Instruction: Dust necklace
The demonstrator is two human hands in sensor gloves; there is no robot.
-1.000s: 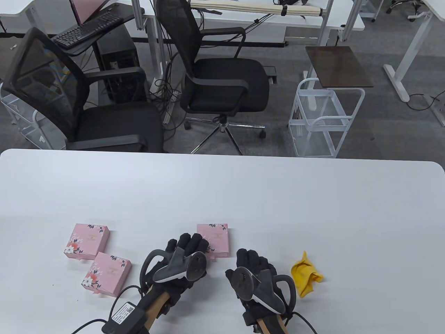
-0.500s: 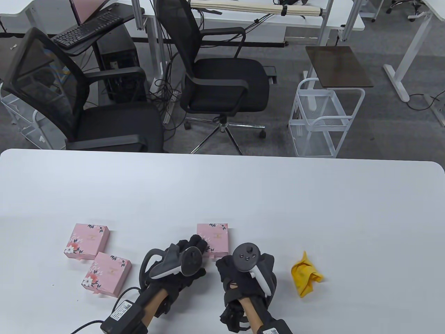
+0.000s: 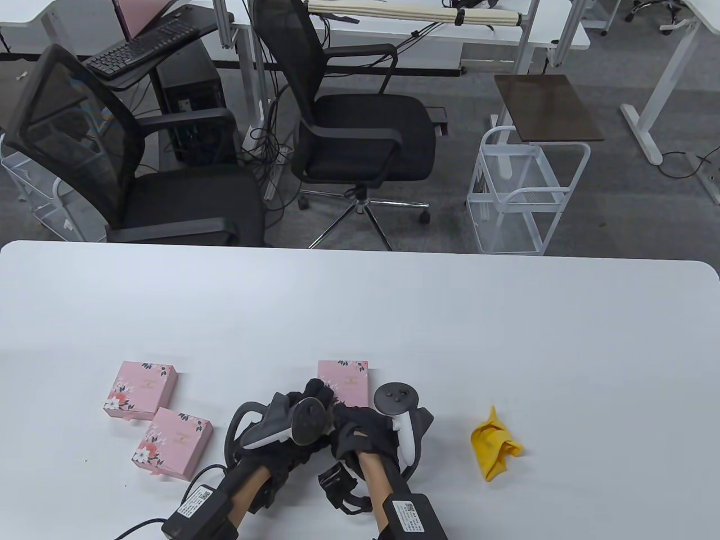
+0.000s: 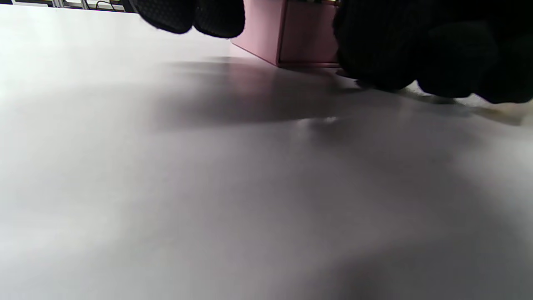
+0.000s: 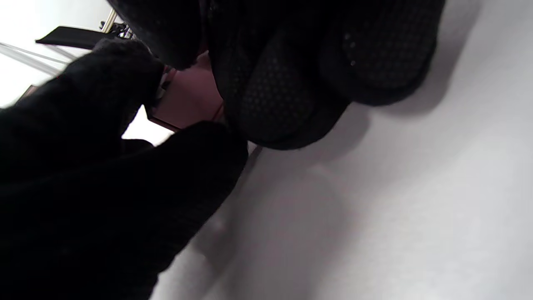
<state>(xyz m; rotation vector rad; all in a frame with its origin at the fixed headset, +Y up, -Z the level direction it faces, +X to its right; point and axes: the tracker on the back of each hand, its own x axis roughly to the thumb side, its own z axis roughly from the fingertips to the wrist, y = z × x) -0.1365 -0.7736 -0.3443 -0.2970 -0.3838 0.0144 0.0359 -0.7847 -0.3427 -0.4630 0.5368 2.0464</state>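
No necklace shows in any view. A pink floral box (image 3: 344, 381) lies on the white table (image 3: 360, 315). My left hand (image 3: 315, 394) reaches to the box's near left corner; its fingertips (image 4: 191, 14) hang just in front of the box (image 4: 291, 33), and its grip is hidden. My right hand (image 3: 360, 430) is rolled thumb-up against the box's near edge. In the right wrist view its fingers (image 5: 283, 96) and thumb close together at the front of the box (image 5: 187, 96). A crumpled yellow cloth (image 3: 496, 444) lies to the right of my right hand.
Two more pink floral boxes (image 3: 140, 390) (image 3: 173, 442) lie to the left of my left hand. Office chairs (image 3: 360, 129), a white wire cart (image 3: 523, 197) and desks stand beyond the table's far edge.
My right hand has rolled from palm-down onto its side and moved left and forward to the box's near edge, beside my left hand. My left hand has barely moved.
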